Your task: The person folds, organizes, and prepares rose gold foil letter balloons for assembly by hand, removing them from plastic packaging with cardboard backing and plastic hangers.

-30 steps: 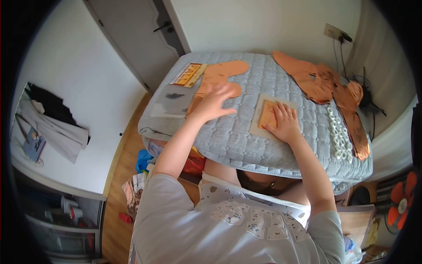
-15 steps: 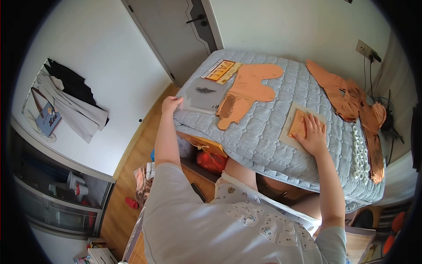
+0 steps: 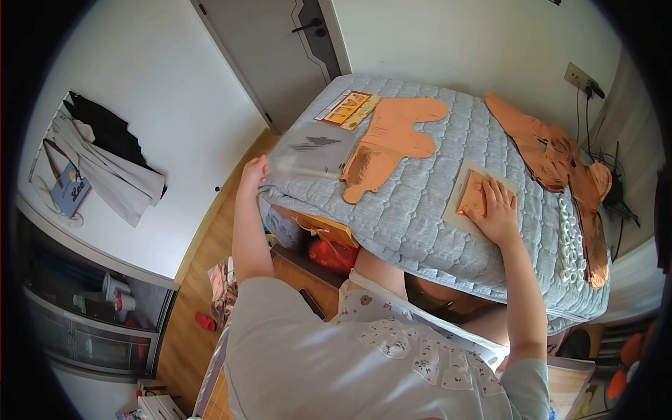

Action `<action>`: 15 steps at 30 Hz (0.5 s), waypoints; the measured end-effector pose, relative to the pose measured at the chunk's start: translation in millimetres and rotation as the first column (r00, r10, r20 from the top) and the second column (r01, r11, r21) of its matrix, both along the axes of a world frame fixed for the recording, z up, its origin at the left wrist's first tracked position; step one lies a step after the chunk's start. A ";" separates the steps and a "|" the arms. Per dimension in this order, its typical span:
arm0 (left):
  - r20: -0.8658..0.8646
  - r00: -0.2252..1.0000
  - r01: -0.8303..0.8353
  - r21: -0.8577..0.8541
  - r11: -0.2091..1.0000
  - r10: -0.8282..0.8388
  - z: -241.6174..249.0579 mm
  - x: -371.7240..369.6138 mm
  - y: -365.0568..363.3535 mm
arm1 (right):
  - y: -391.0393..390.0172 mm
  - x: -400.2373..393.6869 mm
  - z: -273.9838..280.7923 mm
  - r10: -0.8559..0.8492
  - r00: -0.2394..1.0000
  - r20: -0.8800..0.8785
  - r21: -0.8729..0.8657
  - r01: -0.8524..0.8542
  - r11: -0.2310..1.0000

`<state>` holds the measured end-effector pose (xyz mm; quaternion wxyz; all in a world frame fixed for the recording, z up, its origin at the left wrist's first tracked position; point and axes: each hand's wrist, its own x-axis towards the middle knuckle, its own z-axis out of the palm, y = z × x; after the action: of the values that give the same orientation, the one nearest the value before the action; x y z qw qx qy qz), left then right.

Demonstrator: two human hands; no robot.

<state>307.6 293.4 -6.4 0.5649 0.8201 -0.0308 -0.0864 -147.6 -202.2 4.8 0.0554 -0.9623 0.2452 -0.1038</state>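
My left hand (image 3: 255, 171) is closed at the mattress's left edge, its fingers pinching the edge of a clear plastic bag (image 3: 315, 155) with dark print. Beneath my right hand (image 3: 495, 210), which lies flat with its fingers extended, is a folded copper-orange foil piece (image 3: 472, 192) on a clear, flat plastic sleeve (image 3: 455, 217). Between the hands lies a flat orange foil balloon (image 3: 399, 133) with rounded lobes. A printed card reading "FALL" (image 3: 348, 110) rests above the bag.
More crumpled copper foil (image 3: 535, 147) and a row of white rings (image 3: 570, 245) lie along the right side of the grey quilted mattress (image 3: 392, 217). A red bag (image 3: 332, 255) sits under the bed. Cables (image 3: 616, 168) hang by the wall.
My left hand has moved left and slightly down, and the clear bag has shifted left with it. My right hand stays on the folded foil. The whole view has tilted slightly.
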 end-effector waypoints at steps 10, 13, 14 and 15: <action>0.330 0.935 -0.160 0.072 0.984 0.128 -10.8 -52.2 -8.4 | -1.7 0.6 -2.3 0.018 1.000 0.001 -0.017 -0.018 1.000; 0.356 0.933 -0.126 0.181 0.975 0.054 -0.4 -32.7 -27.7 | -2.0 1.4 -4.8 -0.003 1.000 0.005 -0.022 0.003 1.000; 0.360 0.932 -0.120 0.182 0.976 0.048 2.8 -25.5 -35.1 | -1.9 1.1 -4.8 -0.004 1.000 0.007 -0.018 0.004 1.000; 0.347 0.938 -0.095 0.193 0.977 0.022 4.2 -18.4 -42.7 | -1.4 0.4 -4.3 -0.007 1.000 0.008 -0.014 0.007 1.000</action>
<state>289.3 250.8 -2.1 0.4650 0.8772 -0.0951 0.0720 -147.2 -203.6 0.4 0.0494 -0.9614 0.2475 -0.1093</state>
